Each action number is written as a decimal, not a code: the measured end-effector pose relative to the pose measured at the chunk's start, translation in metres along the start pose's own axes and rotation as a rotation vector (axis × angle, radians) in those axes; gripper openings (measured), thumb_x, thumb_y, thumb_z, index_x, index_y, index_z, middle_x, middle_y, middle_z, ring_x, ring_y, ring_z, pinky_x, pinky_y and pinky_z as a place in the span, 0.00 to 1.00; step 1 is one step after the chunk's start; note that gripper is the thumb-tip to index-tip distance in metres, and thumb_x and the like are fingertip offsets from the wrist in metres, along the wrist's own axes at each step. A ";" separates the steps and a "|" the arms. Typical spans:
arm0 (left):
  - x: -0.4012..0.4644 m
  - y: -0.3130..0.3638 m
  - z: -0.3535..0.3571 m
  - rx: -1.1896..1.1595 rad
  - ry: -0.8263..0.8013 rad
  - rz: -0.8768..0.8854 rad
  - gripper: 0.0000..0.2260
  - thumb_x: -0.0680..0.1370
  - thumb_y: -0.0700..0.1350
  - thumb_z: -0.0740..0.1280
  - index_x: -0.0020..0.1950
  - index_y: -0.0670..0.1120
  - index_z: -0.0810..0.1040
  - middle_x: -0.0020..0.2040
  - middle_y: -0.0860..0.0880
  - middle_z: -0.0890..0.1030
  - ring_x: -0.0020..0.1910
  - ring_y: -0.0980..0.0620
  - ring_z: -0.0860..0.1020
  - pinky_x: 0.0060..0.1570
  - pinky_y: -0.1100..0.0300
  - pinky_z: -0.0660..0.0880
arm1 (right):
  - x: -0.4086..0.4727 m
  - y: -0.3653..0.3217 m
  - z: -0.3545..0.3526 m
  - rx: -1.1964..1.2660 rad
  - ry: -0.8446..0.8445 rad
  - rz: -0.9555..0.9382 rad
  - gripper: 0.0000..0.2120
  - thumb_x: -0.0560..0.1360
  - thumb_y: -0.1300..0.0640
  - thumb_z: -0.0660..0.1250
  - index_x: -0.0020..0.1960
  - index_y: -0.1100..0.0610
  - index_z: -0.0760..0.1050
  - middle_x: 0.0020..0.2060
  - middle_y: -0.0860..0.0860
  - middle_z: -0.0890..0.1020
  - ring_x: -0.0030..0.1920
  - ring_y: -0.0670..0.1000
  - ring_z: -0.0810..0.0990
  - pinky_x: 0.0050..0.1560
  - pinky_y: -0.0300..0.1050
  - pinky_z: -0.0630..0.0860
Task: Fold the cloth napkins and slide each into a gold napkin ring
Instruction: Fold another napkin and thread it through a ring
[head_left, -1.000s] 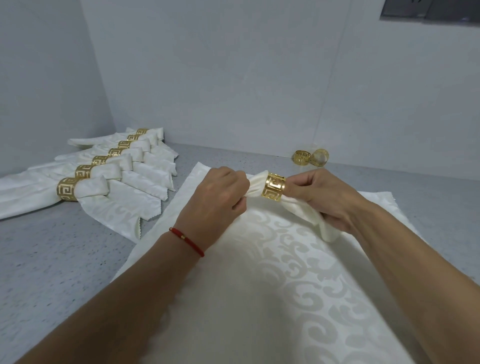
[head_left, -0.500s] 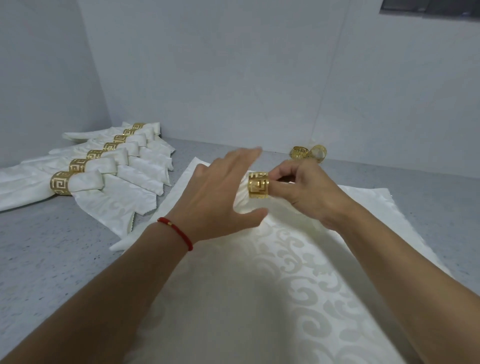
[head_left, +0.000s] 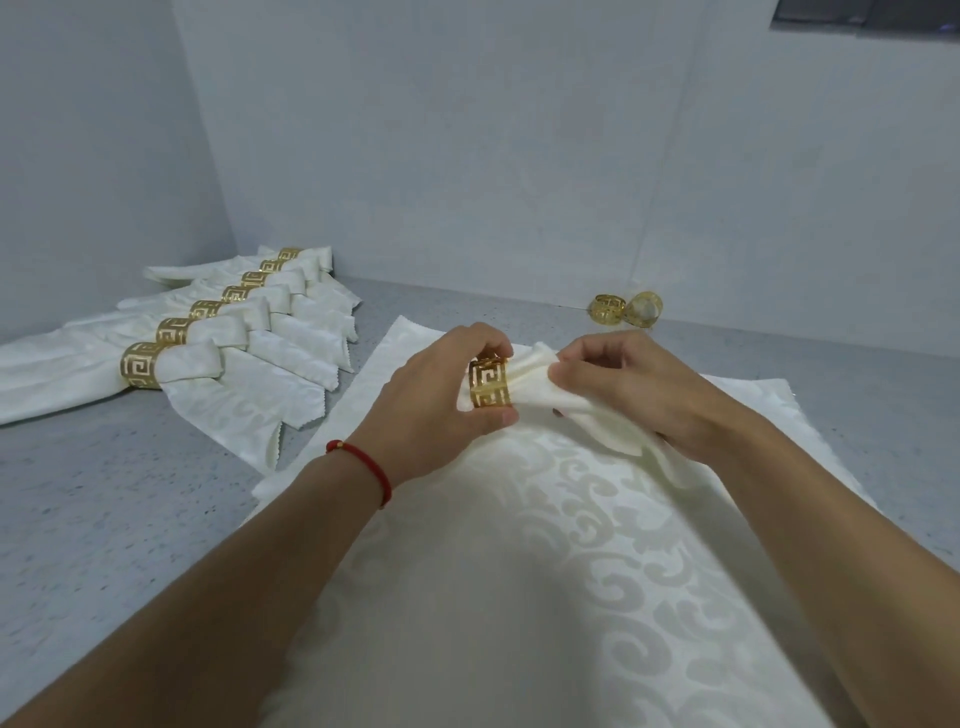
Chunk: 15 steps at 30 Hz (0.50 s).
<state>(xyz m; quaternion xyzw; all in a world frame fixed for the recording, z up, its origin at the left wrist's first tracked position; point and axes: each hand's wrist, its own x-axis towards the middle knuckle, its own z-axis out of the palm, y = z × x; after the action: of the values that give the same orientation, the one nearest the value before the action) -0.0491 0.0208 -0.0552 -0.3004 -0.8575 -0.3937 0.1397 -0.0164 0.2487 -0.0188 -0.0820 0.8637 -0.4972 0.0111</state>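
A cream damask napkin (head_left: 524, 561) lies spread on the grey counter, its far end gathered and threaded through a gold napkin ring (head_left: 490, 383). My left hand (head_left: 435, 405) grips the ring between fingers and thumb. My right hand (head_left: 623, 389) pinches the bunched cloth just right of the ring. Both hands hover above the napkin's far part.
Several finished napkins in gold rings (head_left: 140, 365) lie in a row at the left along the wall corner. Two spare gold rings (head_left: 626, 309) sit at the back by the wall. The grey counter (head_left: 104, 519) shows at left and right of the napkin.
The ring has passed from my right hand to my left. My left hand, spread open half a second ago, now grips the ring, and my right hand has shifted onto the cloth.
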 end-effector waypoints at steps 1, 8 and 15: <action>0.000 0.002 0.000 -0.006 -0.002 0.016 0.22 0.68 0.50 0.78 0.57 0.59 0.73 0.52 0.58 0.77 0.51 0.56 0.77 0.54 0.49 0.75 | 0.000 -0.001 0.002 -0.027 -0.012 -0.003 0.14 0.77 0.43 0.70 0.49 0.54 0.83 0.47 0.59 0.85 0.42 0.50 0.79 0.50 0.51 0.74; -0.001 0.011 -0.022 -0.375 -0.036 -0.342 0.17 0.76 0.54 0.72 0.65 0.54 0.77 0.46 0.55 0.83 0.38 0.65 0.79 0.38 0.73 0.72 | 0.000 -0.007 0.005 -0.001 0.083 -0.134 0.14 0.81 0.46 0.68 0.50 0.57 0.82 0.40 0.59 0.83 0.37 0.51 0.78 0.45 0.54 0.76; -0.005 0.013 -0.021 -0.549 -0.111 -0.351 0.13 0.77 0.41 0.72 0.61 0.44 0.81 0.53 0.48 0.86 0.52 0.51 0.84 0.52 0.61 0.81 | 0.006 0.000 0.004 -0.150 0.153 -0.098 0.18 0.79 0.43 0.69 0.47 0.59 0.79 0.35 0.54 0.78 0.33 0.48 0.75 0.37 0.47 0.74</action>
<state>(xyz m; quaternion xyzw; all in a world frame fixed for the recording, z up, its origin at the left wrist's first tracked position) -0.0371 0.0088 -0.0362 -0.1957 -0.7643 -0.6112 -0.0634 -0.0223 0.2444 -0.0205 -0.0867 0.8916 -0.4361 -0.0854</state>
